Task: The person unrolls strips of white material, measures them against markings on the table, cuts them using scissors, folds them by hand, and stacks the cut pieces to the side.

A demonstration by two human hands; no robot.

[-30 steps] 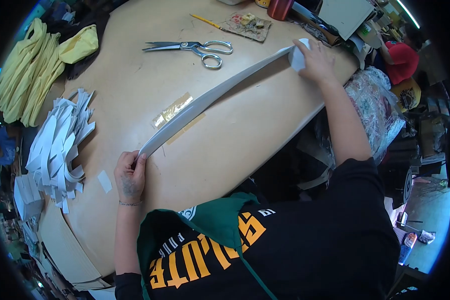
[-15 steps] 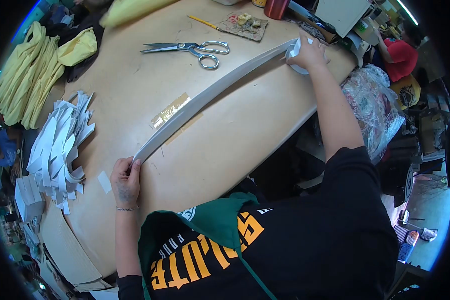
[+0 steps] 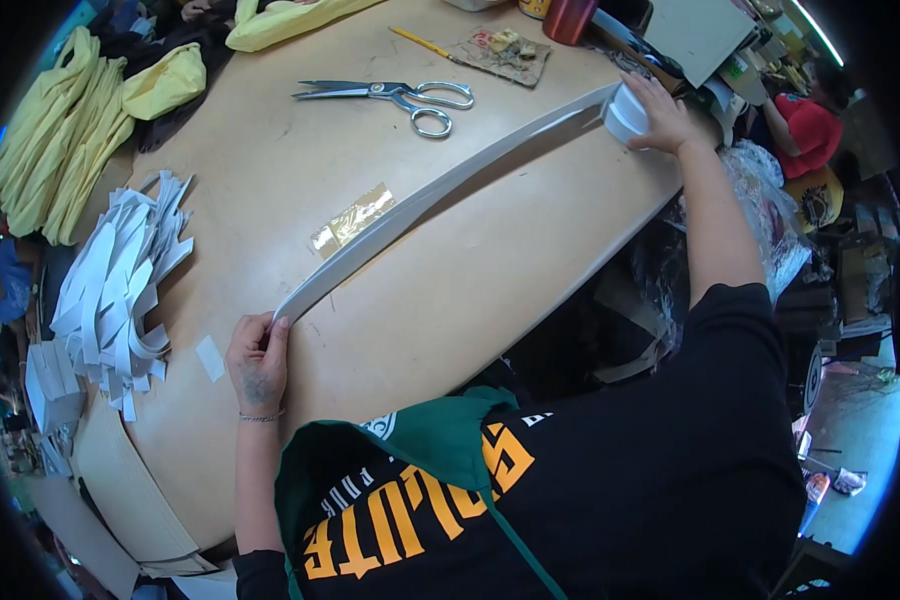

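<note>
A long white strip [image 3: 440, 183] stretches across the table, standing partly on its edge and bowed slightly. My left hand [image 3: 257, 362] pinches its near-left end between thumb and fingers. At the far right the strip runs into a white roll [image 3: 626, 115]. My right hand [image 3: 667, 118] is curled around the right side of that roll, thumb below and fingers over the top. Large metal scissors [image 3: 400, 97] lie beyond the strip with blades pointing left. A shiny patch of clear brown tape [image 3: 355, 222] is stuck to the tabletop beside the strip.
Cut white strips [image 3: 120, 285] lie heaped at the left, near yellow folded material [image 3: 55, 150]. A yellow pencil [image 3: 418, 42], a stained piece of cardboard [image 3: 505, 55] and a red cylinder [image 3: 570, 20] sit at the back. Someone in a red shirt [image 3: 805, 125] is at the far right.
My right hand has shifted right and its fingers have loosened, showing more of the roll. The left hand keeps its pinch on the strip's end. The view has moved slightly.
</note>
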